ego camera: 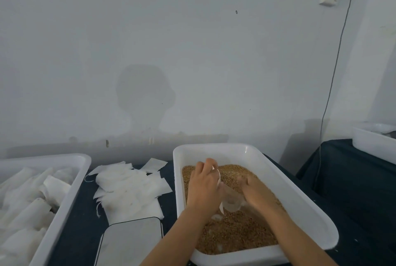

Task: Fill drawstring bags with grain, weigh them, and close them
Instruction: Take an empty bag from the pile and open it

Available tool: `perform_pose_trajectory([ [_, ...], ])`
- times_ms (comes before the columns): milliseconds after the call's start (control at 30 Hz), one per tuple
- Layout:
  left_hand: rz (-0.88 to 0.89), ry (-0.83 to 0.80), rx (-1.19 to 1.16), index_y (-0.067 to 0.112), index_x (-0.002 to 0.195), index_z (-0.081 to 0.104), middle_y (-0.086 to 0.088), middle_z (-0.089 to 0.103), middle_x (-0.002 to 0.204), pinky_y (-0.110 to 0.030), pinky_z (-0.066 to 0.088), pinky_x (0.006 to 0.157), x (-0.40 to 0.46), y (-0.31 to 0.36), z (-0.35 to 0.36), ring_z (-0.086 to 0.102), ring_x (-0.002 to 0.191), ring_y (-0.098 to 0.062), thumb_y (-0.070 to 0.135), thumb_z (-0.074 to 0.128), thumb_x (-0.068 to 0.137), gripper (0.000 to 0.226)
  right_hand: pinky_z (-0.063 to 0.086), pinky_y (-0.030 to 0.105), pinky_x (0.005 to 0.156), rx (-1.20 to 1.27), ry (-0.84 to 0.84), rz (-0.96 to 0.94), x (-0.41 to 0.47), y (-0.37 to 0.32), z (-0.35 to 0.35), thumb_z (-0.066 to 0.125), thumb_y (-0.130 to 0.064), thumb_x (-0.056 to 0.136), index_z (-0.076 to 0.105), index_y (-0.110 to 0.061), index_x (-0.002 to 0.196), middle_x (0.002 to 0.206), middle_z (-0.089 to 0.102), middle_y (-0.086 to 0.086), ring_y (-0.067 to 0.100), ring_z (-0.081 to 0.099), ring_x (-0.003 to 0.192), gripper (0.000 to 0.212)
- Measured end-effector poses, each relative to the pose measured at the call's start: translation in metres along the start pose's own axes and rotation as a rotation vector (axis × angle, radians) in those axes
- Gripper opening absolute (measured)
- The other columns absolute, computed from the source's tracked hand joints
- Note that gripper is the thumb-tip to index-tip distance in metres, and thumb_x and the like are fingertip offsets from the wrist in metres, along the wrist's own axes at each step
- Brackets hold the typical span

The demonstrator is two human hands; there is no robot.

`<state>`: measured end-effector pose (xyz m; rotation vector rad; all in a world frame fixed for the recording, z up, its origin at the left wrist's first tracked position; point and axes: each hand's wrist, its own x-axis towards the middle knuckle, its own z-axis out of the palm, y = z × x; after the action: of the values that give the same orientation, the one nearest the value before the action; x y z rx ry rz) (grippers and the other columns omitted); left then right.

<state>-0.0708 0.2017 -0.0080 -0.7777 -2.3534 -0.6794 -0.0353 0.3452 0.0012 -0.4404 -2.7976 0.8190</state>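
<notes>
A white tub in front of me holds brown grain. Both my hands are inside it, over the grain. My left hand grips the rim of a small white drawstring bag, which hangs between the two hands. My right hand holds a clear plastic scoop against the bag's mouth, with its fingers curled round the scoop and down in the grain. How full the bag is stays hidden by my hands.
A pile of flat white bags lies on the dark cloth left of the tub. A scale with a pale top sits at the front. A white tray of filled bags stands far left, another tub at right.
</notes>
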Motion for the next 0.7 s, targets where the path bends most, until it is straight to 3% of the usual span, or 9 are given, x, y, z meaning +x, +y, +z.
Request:
perform_pose_trajectory([
  [67,-0.006,-0.061,0.005,0.013,0.1,0.06,0.005,0.048,0.117,-0.024,0.033,0.095,0.0,0.0,0.0,0.04,0.107,-0.015,0.02,0.045,0.092,0.018,0.034,0.015,0.049,-0.16,-0.126,0.011,-0.001,0.003,-0.002,0.04,-0.052,0.095,0.052,-0.017,0.077,0.066,0.052,-0.007,0.005,0.045,0.052,0.041],
  [167,-0.057,-0.212,-0.007,0.019,0.092,0.053,0.004,0.056,0.098,-0.024,0.037,0.078,-0.001,-0.001,0.0,0.046,0.096,-0.015,0.019,0.038,0.096,0.016,0.047,0.025,0.078,-0.34,-0.293,0.071,0.0,0.007,-0.001,0.058,-0.045,0.088,0.058,-0.017,0.096,0.09,0.063,-0.004,0.01,0.057,0.078,0.029],
  [233,-0.11,-0.294,-0.007,0.021,0.088,0.047,0.002,0.055,0.088,-0.027,0.036,0.068,-0.003,-0.002,0.0,0.044,0.084,-0.015,0.017,0.038,0.097,0.014,0.046,0.031,0.091,-0.43,-0.305,0.067,0.0,0.01,0.0,0.058,-0.036,0.09,0.058,-0.019,0.098,0.1,0.063,-0.003,0.013,0.059,0.093,0.019],
  [367,-0.141,-0.353,0.037,0.017,0.105,0.053,-0.003,0.055,0.088,-0.03,0.041,0.069,-0.004,-0.003,0.0,0.044,0.08,-0.016,0.014,0.038,0.096,0.018,0.035,0.028,0.071,-0.492,-0.287,0.038,0.002,0.01,0.0,0.044,-0.034,0.097,0.044,-0.024,0.073,0.076,0.048,-0.009,0.01,0.048,0.074,0.026],
  [500,-0.149,-0.424,0.052,0.014,0.111,0.05,-0.006,0.058,0.096,-0.033,0.044,0.078,-0.006,-0.001,-0.004,0.053,0.092,-0.024,0.019,0.039,0.093,0.022,0.037,0.021,0.061,-0.605,-0.133,0.002,0.009,0.002,-0.016,0.042,-0.013,0.094,0.044,-0.019,0.071,0.071,0.047,-0.008,0.01,0.051,0.069,0.024],
  [567,-0.14,-0.484,0.054,0.014,0.116,0.05,-0.007,0.056,0.112,-0.037,0.045,0.089,-0.007,0.0,-0.006,0.052,0.105,-0.026,0.027,0.041,0.093,0.028,0.031,0.018,0.049,-0.695,-0.08,-0.004,0.014,-0.005,-0.03,0.047,-0.012,0.092,0.041,-0.019,0.068,0.068,0.045,-0.008,0.007,0.045,0.058,0.025],
  [700,-0.091,-0.569,0.06,0.016,0.122,0.053,-0.007,0.054,0.117,-0.039,0.044,0.09,-0.007,0.004,-0.008,0.054,0.108,-0.027,0.033,0.042,0.094,0.034,0.031,0.019,0.047,-0.79,-0.093,-0.03,0.029,-0.021,-0.038,0.062,-0.025,0.086,0.04,-0.02,0.068,0.068,0.047,-0.008,0.005,0.043,0.054,0.03],
])
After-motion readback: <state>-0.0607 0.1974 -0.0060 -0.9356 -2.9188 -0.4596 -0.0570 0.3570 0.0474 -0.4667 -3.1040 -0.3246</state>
